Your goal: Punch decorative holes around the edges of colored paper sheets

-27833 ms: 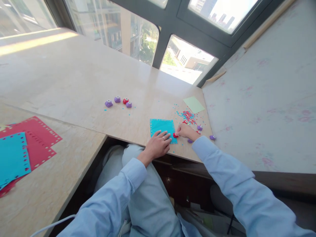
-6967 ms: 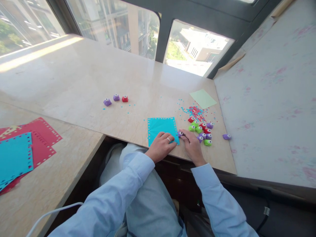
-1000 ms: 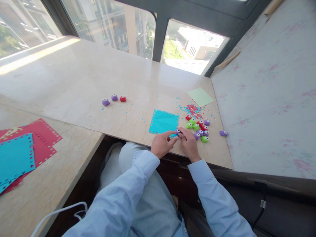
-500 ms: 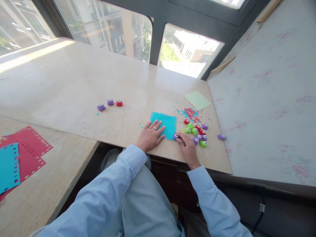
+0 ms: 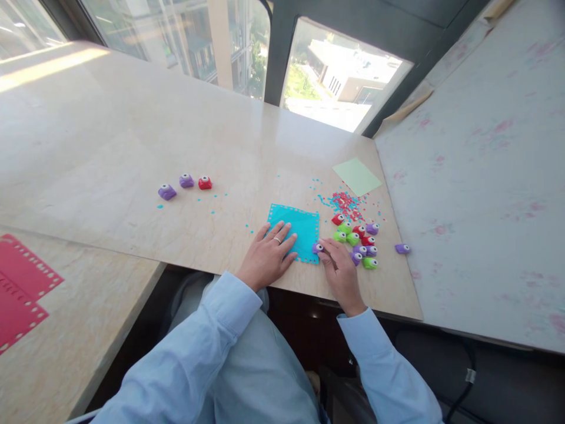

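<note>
From the head camera, the left hand [image 5: 268,255] is pressing flat, fingers spread, on one teal sheet [image 5: 300,229] near the table's [image 5: 132,147] front edge. The right hand [image 5: 339,268] is pinching one purple punch [image 5: 316,248] at the sheet's right corner. Three punches [image 5: 186,183] are lying well apart to the left.

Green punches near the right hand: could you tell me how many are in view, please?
3. Two green punches sit side by side in the cluster; the third lies at its near edge, right of the right hand. Others may be hidden.
</note>
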Demonstrator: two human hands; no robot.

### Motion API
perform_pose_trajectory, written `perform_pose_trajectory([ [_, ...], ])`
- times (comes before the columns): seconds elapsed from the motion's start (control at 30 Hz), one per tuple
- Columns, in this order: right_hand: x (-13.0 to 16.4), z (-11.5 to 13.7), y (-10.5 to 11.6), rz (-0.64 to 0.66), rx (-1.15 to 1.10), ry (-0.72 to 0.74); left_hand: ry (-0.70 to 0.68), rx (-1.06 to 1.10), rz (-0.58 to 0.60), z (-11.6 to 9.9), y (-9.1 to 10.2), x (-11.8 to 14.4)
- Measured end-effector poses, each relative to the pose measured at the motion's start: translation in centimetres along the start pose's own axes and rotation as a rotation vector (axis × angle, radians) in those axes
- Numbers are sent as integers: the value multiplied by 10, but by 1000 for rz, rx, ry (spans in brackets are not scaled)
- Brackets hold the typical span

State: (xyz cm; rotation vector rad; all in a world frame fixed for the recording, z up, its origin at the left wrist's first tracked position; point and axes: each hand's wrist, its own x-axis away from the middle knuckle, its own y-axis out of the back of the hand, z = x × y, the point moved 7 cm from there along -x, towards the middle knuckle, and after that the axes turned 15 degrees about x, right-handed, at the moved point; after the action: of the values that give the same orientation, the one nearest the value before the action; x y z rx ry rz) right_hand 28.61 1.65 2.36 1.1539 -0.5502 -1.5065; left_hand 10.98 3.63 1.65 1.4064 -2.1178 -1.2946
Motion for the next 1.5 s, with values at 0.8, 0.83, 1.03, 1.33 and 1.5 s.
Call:
perform_pose_trajectory([
  [0.8,2,0,5,-3,84,-30,58,17,-7,0,1,-1],
  [0.83,2,0,5,-1,82,-30,59,18,-13,0,2,-1],
  [1.03,2,1,6,5,71,-35,73,31,-33,0,2,-1],
  [1.33,2,1,5,14,39,-50,76,10,-25,1,2,-2],
  [1.5,2,-1,6,0,8,-70,82,4,-33,0,2,-2],
])
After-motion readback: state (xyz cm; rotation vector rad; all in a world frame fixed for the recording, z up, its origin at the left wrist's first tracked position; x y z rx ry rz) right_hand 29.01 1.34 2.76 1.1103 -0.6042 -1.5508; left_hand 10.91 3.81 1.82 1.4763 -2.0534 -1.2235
